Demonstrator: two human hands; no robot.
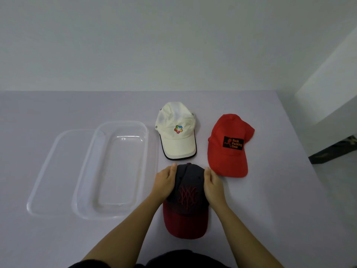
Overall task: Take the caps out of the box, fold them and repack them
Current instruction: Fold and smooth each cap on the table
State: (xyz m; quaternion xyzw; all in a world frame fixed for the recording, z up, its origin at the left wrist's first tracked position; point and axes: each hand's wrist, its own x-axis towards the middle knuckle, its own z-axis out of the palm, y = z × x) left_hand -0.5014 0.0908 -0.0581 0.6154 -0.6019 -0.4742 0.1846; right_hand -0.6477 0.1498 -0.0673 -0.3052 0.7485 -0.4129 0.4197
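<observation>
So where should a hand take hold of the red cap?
Probably the brim of the red cap: it points toward the person, lies flat and free beside the right hand, and looks stiffer than the soft crown. Come from the near side.

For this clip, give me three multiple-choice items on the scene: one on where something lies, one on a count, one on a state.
1. Where does the clear box lie relative to the white cap?
A. To its left
B. To its right
C. On top of it

2. How many caps are on the table?
A. Two
B. Three
C. Five

3. What state is the clear box in?
A. Lidded and shut
B. Holding one cap
C. Open, with no cap inside

Answers:
1. A, the box stands left of the white cap, beside its lid.
2. B, the white cap, the red cap and the dark cap are out.
3. C, its bare bottom shows through, and the left hand and right hand grip the dark cap's crown.
</observation>
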